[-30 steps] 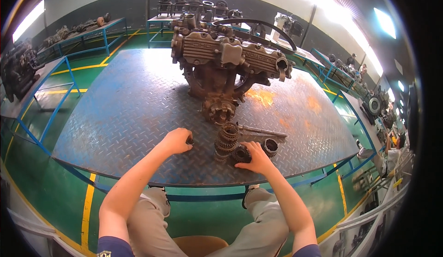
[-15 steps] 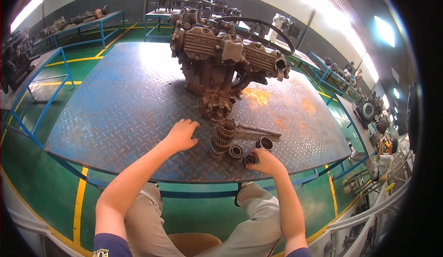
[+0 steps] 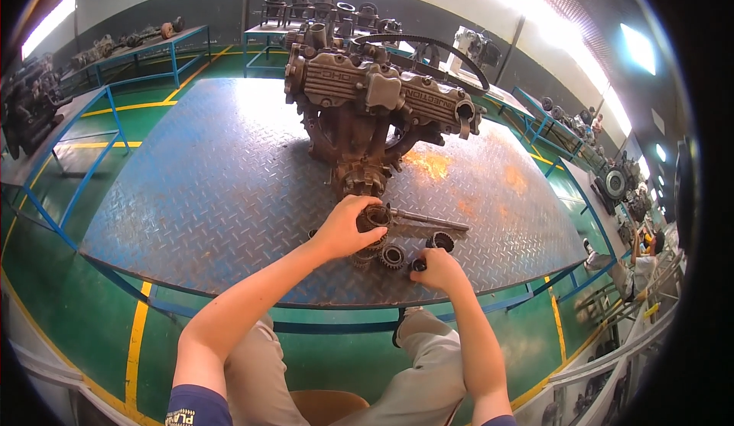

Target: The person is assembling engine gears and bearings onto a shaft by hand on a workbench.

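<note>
1. Nearest, at the bottom centre of the frame, the person's knees in grey trousers sit above a brown seat (image 3: 325, 407), with green floor (image 3: 344, 357) showing between them and the table edge.
2. Just above, right of centre, the right hand (image 3: 437, 268) is closed around a small dark part (image 3: 418, 264) at the near edge of the steel table (image 3: 199, 197); what kind of part it is cannot be told.
3. Beside it, a loose gear (image 3: 393, 255) lies flat on the plate, and a ring-shaped part (image 3: 440, 240) lies just above the right hand.
4. Left of centre, the left hand (image 3: 345, 227) grips a stack of gears on a shaft (image 3: 376, 218), fingers curled over the top; the shaft's bare rod runs out to the right.
5. Farther up the frame, a rusty engine (image 3: 375, 113) stands on the table, a black belt looped above it.
6. At the top left, blue-framed benches (image 3: 145, 40) carry more engine parts.
</note>
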Tool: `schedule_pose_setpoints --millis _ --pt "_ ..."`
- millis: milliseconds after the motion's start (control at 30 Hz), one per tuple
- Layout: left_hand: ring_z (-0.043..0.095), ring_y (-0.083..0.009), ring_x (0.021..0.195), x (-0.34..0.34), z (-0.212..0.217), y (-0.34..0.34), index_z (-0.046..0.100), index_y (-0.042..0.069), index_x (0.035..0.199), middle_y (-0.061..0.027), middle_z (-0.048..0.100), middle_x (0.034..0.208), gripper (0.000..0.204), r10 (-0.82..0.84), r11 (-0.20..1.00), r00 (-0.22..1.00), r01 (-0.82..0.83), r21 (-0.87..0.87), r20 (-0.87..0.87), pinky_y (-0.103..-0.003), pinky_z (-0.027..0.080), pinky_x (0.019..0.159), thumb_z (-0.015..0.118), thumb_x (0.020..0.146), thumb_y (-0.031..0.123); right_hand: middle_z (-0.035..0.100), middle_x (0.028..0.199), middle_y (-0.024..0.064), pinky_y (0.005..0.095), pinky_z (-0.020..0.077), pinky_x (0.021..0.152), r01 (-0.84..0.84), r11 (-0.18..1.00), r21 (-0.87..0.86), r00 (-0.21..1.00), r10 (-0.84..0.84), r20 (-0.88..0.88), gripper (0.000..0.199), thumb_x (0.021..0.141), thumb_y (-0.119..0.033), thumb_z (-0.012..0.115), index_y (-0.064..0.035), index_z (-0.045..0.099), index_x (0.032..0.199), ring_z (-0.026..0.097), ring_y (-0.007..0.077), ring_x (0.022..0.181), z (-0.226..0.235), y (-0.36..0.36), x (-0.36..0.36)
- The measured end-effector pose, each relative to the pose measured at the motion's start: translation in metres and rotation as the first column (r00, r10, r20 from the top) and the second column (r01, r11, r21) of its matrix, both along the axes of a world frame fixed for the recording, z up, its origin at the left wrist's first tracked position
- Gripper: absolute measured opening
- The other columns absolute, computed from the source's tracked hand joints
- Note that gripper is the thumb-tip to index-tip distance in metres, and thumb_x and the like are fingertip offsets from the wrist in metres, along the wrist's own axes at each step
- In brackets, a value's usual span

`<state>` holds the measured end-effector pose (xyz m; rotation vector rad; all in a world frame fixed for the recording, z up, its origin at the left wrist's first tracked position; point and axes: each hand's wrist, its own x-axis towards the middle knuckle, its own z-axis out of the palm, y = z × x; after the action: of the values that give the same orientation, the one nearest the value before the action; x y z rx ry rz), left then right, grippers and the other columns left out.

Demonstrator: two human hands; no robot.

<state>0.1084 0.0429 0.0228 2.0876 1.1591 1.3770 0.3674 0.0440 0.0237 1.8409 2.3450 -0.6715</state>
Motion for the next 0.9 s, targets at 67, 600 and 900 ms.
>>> schedule_pose_setpoints --millis 67,600,900 --pt "0.058 -0.0326 0.11 0.001 0.001 0.0 0.06 0.002 0.118 -0.0183 0.06 0.115 0.052 -0.002 1.0 1.0 0.002 0.001 0.025 -0.038 0.044 0.097 0.077 0.075 0.025 0.062 0.102 0.0243 0.044 0.0501 0.085 0.029 0.976 0.216 0.999 -0.026 -0.019 0.046 0.067 -0.028 0.077 0.0008 0.064 0.101 0.062 0.0395 0.097 -0.001 -0.003 0.004" --pt "0.058 -0.0265 0.102 -0.014 0.011 -0.006 0.06 0.004 0.111 -0.0121 0.06 0.109 0.047 0.148 0.966 0.983 -0.168 0.197 0.113 -0.034 0.047 0.086 0.08 0.071 0.018 0.054 0.101 0.0171 0.0445 0.0474 0.087 -0.17 0.842 0.511 0.967 0.244 -0.08 0.049 0.076 -0.032 0.069 -0.0021 0.06 0.113 0.054 0.0372 0.103 -0.026 -0.008 -0.038" --pt "0.055 -0.0297 0.095 -0.076 -0.017 -0.009 0.062 0.002 0.101 -0.0126 0.062 0.097 0.045 0.089 0.989 0.989 -0.103 -0.11 -0.118 -0.037 0.046 0.085 0.08 0.07 0.028 0.054 0.11 0.0196 0.0444 0.0452 0.09 -0.111 0.814 0.57 0.958 0.241 -0.158 0.058 0.078 -0.033 0.071 -0.0009 0.054 0.123 0.052 0.0381 0.104 -0.016 -0.008 -0.033"
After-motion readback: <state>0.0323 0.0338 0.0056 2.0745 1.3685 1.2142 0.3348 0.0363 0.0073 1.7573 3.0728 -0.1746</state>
